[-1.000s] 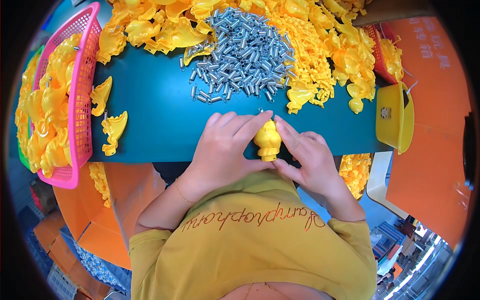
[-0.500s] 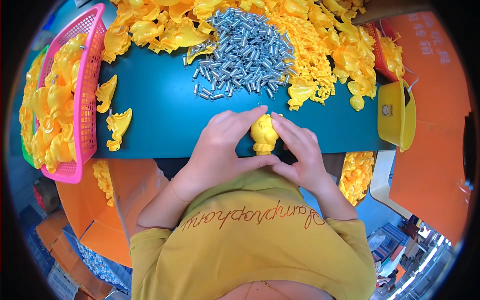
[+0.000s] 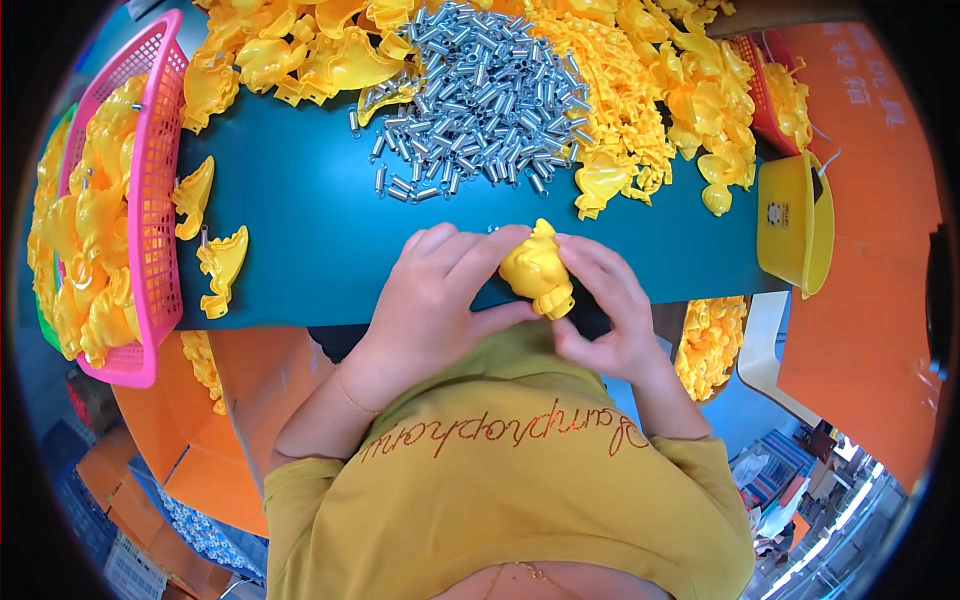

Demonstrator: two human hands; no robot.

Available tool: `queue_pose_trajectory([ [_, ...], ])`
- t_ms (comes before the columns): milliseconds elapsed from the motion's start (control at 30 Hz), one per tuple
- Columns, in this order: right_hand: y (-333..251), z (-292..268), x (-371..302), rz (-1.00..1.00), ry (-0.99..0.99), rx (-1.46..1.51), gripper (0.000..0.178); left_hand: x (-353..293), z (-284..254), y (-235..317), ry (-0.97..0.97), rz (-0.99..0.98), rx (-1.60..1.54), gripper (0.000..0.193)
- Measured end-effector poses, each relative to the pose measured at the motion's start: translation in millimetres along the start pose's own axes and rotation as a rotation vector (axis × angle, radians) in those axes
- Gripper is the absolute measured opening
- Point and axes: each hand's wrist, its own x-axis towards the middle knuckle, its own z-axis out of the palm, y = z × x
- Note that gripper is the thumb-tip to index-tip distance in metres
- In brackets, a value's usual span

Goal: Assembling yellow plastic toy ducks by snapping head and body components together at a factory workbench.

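Observation:
Above the table's near edge, a small yellow plastic figure [image 3: 538,268] with a rounded body and a pointed tip sits between my two hands. My left hand [image 3: 440,285] grips it from the left, fingertips at its upper side and thumb low by its base. From the right, my right hand [image 3: 612,305] holds it with bent fingers on its upper edge and the thumb near its lower end. Just beyond lies a large heap of metal springs [image 3: 490,95]. Two loose yellow shell pieces, one of them a curved half [image 3: 225,268], rest on the left of the table.
A pink basket [image 3: 157,215] full of yellow parts stands at the left edge of the green tabletop [image 3: 300,230]. Heaps of yellow pieces [image 3: 615,90] fill the far side. At right are a yellow bin [image 3: 790,220] and a red basket [image 3: 755,90]. Orange boxes [image 3: 265,390] sit below.
The yellow figure has turned and tilted between my hands, its base now pointing to the lower right. My right thumb has moved away from my left thumb.

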Motion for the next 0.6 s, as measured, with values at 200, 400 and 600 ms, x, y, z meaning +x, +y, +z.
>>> queue_pose_trajectory([
  [200,-0.6,11.6,0.2,-0.045,0.092,0.045,0.074,0.7,-12.8,5.3,-0.085,-0.040,0.095,0.067],
  [400,-11.3,10.9,-6.7,0.123,0.078,0.448,0.069,7.1,-22.0,8.2,-0.128,0.014,-0.333,0.074],
  [600,-25.2,12.3,-8.9,0.113,0.133,0.346,0.058,-4.7,-16.1,13.6,-0.109,-0.037,-0.365,0.073],
])
